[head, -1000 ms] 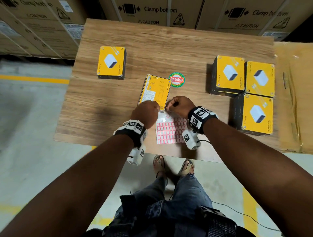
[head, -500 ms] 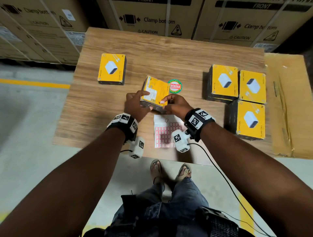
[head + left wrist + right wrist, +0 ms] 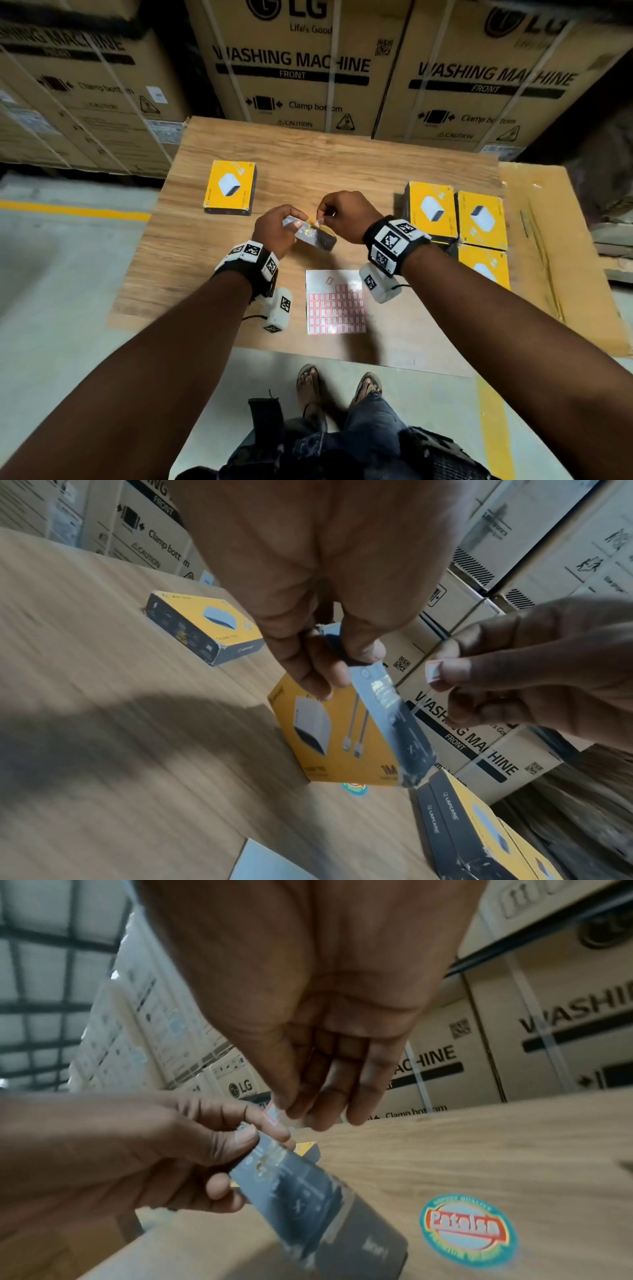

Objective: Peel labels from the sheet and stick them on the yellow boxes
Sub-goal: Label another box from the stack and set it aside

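My left hand [image 3: 294, 224] grips a yellow box [image 3: 315, 236] above the wooden table [image 3: 205, 257], tilted so its dark side faces up. In the left wrist view the box [image 3: 339, 737] shows its yellow face with a white charger picture. My right hand [image 3: 322, 219] pinches a small red-bordered label [image 3: 318, 222] just above the box's near end. The label [image 3: 432, 670] sits between thumb and forefinger, and it also shows in the right wrist view [image 3: 273, 1115]. The label sheet [image 3: 335, 301] lies flat near the table's front edge, with its top rows bare.
One yellow box [image 3: 230, 187] lies at the table's left. Three more [image 3: 431, 209] are grouped at the right. A round Patelsa sticker [image 3: 467, 1229] is on the tabletop. Washing machine cartons [image 3: 294, 68] stand behind, and flat cardboard [image 3: 548, 257] lies to the right.
My left hand lifted the box off the table and turned it dark side up. My right hand rose from the sheet with a peeled label. The head view tipped upward.
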